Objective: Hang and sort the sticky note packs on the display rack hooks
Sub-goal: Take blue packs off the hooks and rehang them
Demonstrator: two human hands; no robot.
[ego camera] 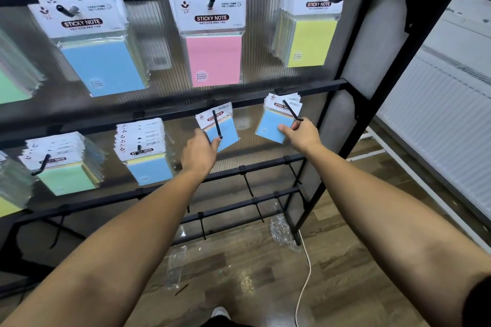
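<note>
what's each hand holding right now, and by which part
Right hand pinches the lower right edge of a blue pack on its hook. Left hand grips another blue pack's lower left.

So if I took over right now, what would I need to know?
Left hand holds a blue pack on the middle hook of the second row. Right hand pinches another blue pack on the right hook.
Done: top row hangs blue, pink and yellow packs; the second row holds more stacks.
Left: settle both packs; the lower bars' hooks hold nothing.
</note>
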